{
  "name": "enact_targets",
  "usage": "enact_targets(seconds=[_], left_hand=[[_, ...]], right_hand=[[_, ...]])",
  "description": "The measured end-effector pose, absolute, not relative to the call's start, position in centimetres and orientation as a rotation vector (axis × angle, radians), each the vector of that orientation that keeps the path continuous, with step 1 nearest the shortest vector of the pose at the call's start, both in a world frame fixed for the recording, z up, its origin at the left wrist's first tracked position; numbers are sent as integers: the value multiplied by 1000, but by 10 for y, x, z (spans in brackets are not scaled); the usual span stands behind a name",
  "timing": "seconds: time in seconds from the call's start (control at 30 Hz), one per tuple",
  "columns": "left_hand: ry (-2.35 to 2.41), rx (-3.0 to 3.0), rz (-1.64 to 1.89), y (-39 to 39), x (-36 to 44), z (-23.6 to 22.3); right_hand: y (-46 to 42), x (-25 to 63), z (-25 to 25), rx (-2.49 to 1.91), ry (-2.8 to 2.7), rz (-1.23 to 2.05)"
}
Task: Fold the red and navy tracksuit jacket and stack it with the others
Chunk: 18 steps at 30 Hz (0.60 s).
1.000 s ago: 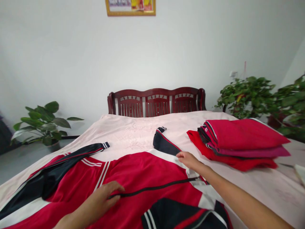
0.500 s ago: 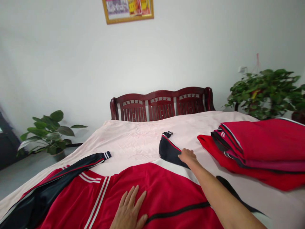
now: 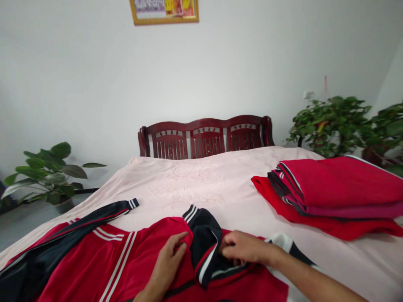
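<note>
A red track jacket (image 3: 94,260) with white stripes lies spread on the bed, its near part running out of view. Its navy sleeve (image 3: 204,243), with a striped cuff, is folded back across the jacket's middle. My right hand (image 3: 242,247) grips the folded navy fabric between fingers and thumb. My left hand (image 3: 166,262) has curled fingers on the red cloth, right beside that sleeve. The other navy sleeve (image 3: 78,220) stretches toward the upper left, its striped cuff resting on the pale pink bedsheet (image 3: 189,184).
A stack of folded red garments (image 3: 330,188) sits on the bed at right. A dark red wooden headboard (image 3: 206,138) stands at the far side. Potted plants (image 3: 47,176) (image 3: 330,126) flank the bed, beneath a framed picture (image 3: 163,10) on the white wall.
The navy sleeve that lay out on the sheet is now folded back over the jacket. My left hand went from flat on the red cloth to curled beside the sleeve, close to my right hand.
</note>
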State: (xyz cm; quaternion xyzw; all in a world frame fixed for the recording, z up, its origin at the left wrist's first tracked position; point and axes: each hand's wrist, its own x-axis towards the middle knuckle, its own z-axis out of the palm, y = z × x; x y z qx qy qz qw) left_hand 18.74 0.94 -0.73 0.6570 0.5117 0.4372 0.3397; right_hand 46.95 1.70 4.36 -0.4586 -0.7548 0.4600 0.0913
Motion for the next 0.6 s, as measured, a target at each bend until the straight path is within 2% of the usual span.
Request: enact_targets(seconds=[0.1,0.27,0.37,0.47,0.6], left_hand=[[1208,1769,1019,-3,222,-9],[923,2038,839,-26,244,-15],[838,2141,723,-33,230,-6],[991,2170,793,-33,206,2],[1486,2299,821,-24,161,-10]], right_hand=[[34,465,42,-1613,-1870,1309],[51,434,42,-1603,-2104,740],[64,416,50,-1526,-2155,775],[95,414,72,-1472,-2088,845],[145,443,106,-1585,-1724,693]])
